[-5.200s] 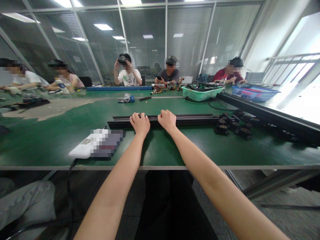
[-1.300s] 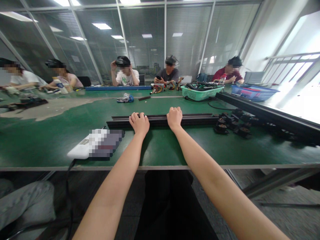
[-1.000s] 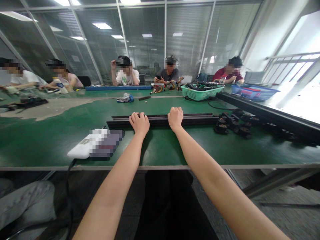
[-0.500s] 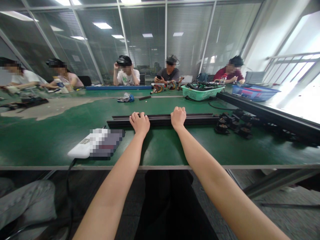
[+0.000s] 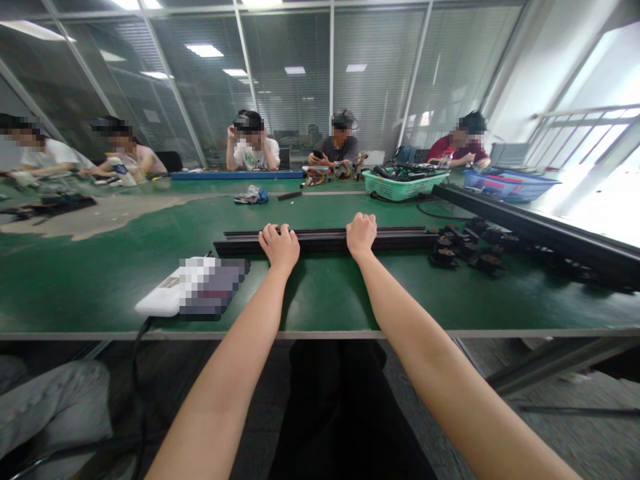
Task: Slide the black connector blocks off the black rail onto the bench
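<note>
Black aluminium extrusion rail (image 5: 400, 240): flat on the bench, lengthwise and parallel to the near edge, under both hands.
Left hand (image 5: 279, 247): clenched over the rail left of its middle, fingers hooked across the top, thumb out of sight.
Right hand (image 5: 361, 235): curled over the rail right of its middle, knuckles up, grasping, though how tightly is impossible to tell.
Hand placement: well apart, one on either side of the rail's middle, forearms reaching straight forward; to judge, a sound spread for even, steady control.
Green laminate bench top (image 5: 100, 287): under the rail, running across the whole view.
Dark moulded brackets (image 5: 463, 250): clustered just beyond the rail's right end, apart from both hands.
Second black rail (image 5: 530, 230): farther right, angled along the window side.
White flat device (image 5: 160, 300): partly pixelated, left of the left forearm, near the bench edge.
Green plastic basket (image 5: 403, 187): on the far side of the bench, full of dark cables.
Co-worker in a grey shirt (image 5: 336, 150): seated across the bench, hands apart from these.
</note>
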### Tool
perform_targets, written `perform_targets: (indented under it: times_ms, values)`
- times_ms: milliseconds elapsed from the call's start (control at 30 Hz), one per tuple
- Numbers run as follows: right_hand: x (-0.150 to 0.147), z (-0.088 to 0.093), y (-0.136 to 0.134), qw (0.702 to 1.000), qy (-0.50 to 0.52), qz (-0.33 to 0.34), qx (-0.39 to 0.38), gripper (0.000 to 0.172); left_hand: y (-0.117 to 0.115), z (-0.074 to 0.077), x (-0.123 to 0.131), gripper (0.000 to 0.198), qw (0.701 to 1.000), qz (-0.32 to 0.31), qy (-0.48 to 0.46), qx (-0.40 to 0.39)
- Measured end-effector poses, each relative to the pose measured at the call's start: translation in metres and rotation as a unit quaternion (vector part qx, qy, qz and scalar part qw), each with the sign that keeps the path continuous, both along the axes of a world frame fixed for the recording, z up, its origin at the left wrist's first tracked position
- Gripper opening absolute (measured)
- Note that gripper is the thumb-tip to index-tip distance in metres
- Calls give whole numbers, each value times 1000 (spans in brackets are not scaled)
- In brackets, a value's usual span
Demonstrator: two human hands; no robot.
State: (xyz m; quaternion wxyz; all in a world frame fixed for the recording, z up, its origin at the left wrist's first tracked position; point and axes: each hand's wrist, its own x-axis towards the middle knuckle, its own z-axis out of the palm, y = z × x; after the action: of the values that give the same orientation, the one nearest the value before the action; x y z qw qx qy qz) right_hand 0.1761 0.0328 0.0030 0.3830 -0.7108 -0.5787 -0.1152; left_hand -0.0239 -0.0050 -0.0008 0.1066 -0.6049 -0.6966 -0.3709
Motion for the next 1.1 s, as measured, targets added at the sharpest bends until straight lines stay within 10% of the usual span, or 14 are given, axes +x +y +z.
perform_targets:
  times_ms: [567, 1100]
  values:
    - [14, -4, 10, 1000, 11, -16, -22, 28, -3, 3, 1, 39, 1000, 2, 3, -8]
    - [53, 5, 22, 959, -172, 144, -173, 31, 0, -2, -3, 37, 1000, 7, 10, 2]
